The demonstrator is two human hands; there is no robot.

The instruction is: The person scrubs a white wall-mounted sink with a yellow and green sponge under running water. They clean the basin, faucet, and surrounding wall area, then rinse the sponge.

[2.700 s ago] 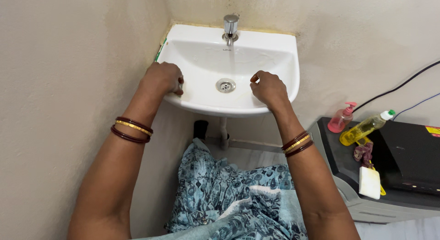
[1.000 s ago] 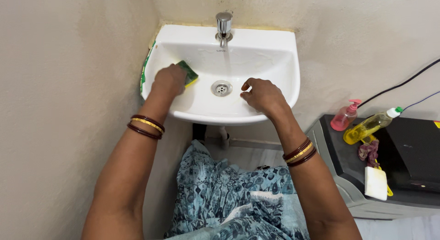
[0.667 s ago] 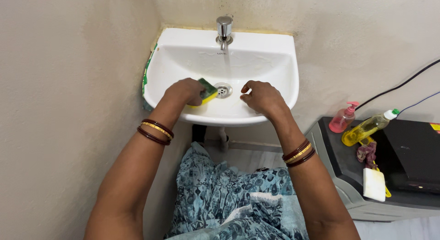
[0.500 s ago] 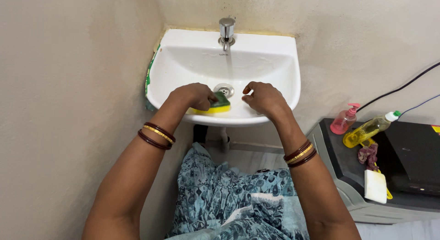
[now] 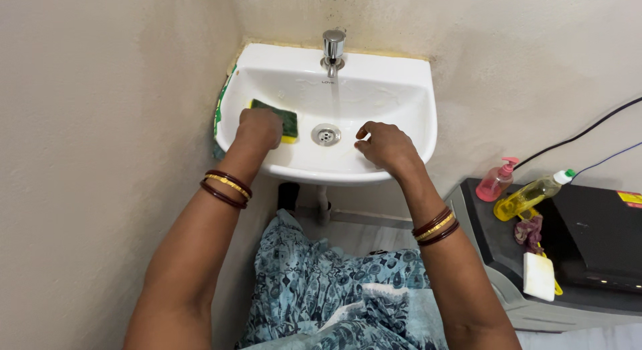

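The left hand (image 5: 259,128) presses a green-and-yellow sponge (image 5: 277,118) against the sink (image 5: 401,89) wall, grip pinching it. The right hand (image 5: 384,144), loosely curled and empty, rests across the drain (image 5: 326,134). Scrubbing looks midway; suds streak the far wall.

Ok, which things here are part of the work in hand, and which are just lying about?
In use:
left hand
green and yellow scrubbing sponge
white ceramic wall basin
chrome tap
right hand, on the basin

Lying about, on the dark appliance lid:
pink pump bottle
yellow liquid bottle
white pad
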